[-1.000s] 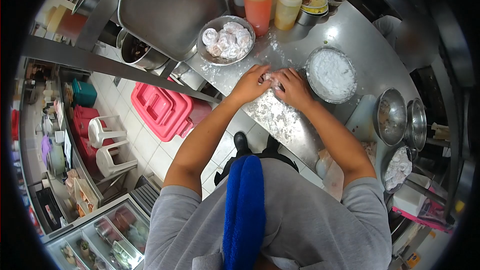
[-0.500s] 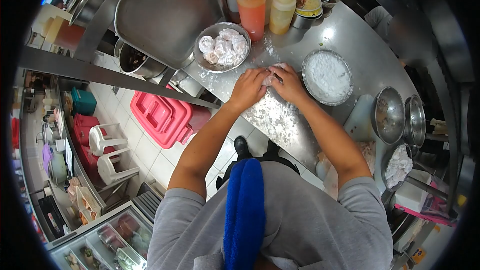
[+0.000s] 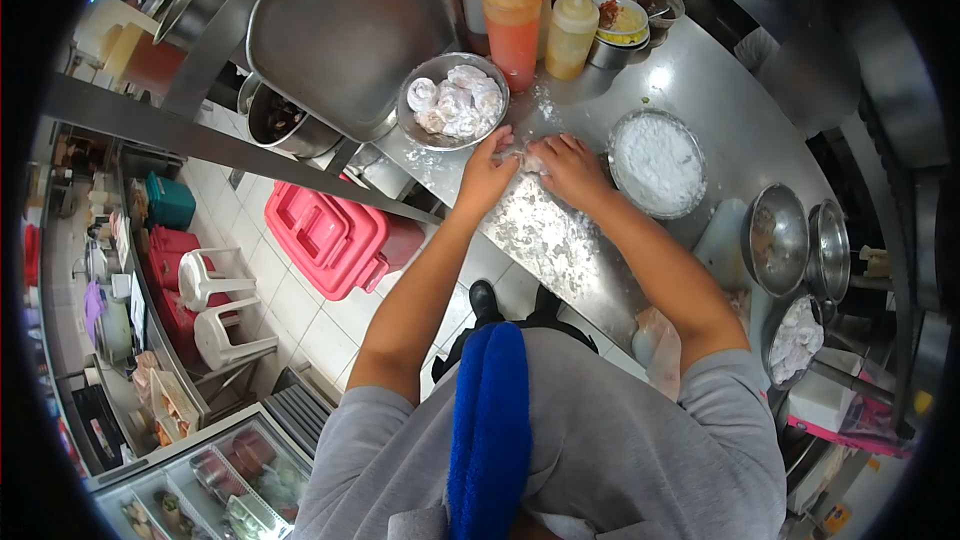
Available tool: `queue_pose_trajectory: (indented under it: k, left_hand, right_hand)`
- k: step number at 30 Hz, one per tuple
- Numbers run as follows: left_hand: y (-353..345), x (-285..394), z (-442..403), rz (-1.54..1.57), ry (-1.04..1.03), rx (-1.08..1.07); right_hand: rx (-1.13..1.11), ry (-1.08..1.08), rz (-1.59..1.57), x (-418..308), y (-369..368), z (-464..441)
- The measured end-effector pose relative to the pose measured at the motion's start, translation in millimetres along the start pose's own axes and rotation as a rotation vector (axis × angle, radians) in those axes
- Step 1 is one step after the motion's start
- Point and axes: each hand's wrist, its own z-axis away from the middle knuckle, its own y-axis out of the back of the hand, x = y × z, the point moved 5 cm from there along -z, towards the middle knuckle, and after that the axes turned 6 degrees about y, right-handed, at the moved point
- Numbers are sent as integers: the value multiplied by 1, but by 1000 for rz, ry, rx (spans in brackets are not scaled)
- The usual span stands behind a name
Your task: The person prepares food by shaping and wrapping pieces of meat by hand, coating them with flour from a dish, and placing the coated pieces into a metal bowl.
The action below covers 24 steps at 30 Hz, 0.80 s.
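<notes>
A: What are our hands doing by the powder bowl (image 3: pixel 655 212)?

B: We have a small, pale, powder-dusted piece (image 3: pixel 532 162) on the metal table (image 3: pixel 600 95), just left of the powder bowl. Our right hand (image 3: pixel 570 170) curls over it; we cannot tell whether those fingers pinch it or merely rest there. Our left hand (image 3: pixel 488 173), farther left of the powder bowl, has thumb and fingers spread apart, thumb towards the piece.

A: And around us?

B: Left of the powder bowl, past the piece, a metal dish (image 3: pixel 452 147) holds whitened lumps (image 3: pixel 458 100). Loose powder (image 3: pixel 545 230) lies nearer to our body than the powder bowl.

A: What could go wrong?

B: We judge that the piece could skid if our hold is loose, since powder makes metal slippery. Our right wrist is near the powder bowl, so an outward jerk could spill it. Our left fingertips are close enough to nudge the dish.
</notes>
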Motion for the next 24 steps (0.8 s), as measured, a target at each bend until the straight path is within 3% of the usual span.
queue_pose_trajectory:
  k: [3, 5, 6, 7, 8, 9, 11, 13, 15, 16, 18, 21, 24]
  left_hand:
    - [0, -16, 14, 106, 46, 56]
    - [-6, -12, 27, 134, 63, 71]
    - [-7, -7, 35, 400, 194, 111]
    - [-12, -8, 41, 669, 323, 150]
    - [-18, -5, 44, 836, 322, 146]
    - [-22, -5, 46, 845, 320, 149]
    - [-35, -3, 46, 1197, 342, 72]
    - [-40, 6, 50, 1316, 395, 83]
    - [-41, 3, 51, 1457, 463, 108]
    - [-40, 4, 51, 1463, 462, 105]
    - [-40, 2, 51, 1540, 496, 118]
    - [-42, -2, 47, 1554, 495, 57]
    - [-45, 5, 44, 1520, 497, 64]
  right_hand:
    - [57, -85, -64, 12, -3, -17]
    - [106, -498, -583, 36, -17, -18]
    - [104, -491, -579, 32, -8, -22]
    - [14, -640, -806, 26, -1, -22]
    - [-84, -791, -1030, 17, 0, -18]
    - [-91, -790, -1022, 11, 2, -14]
    - [-223, -789, -1395, -12, -3, -5]
    - [-290, -722, -1276, -32, -7, -2]
    - [-136, -411, -554, -35, -7, -1]
    - [-138, -412, -546, -48, 9, -3]
    - [39, -340, -203, -67, 58, -7]
    - [170, -366, -364, -51, 73, 6]
    - [180, -192, -165, -70, 68, 20]
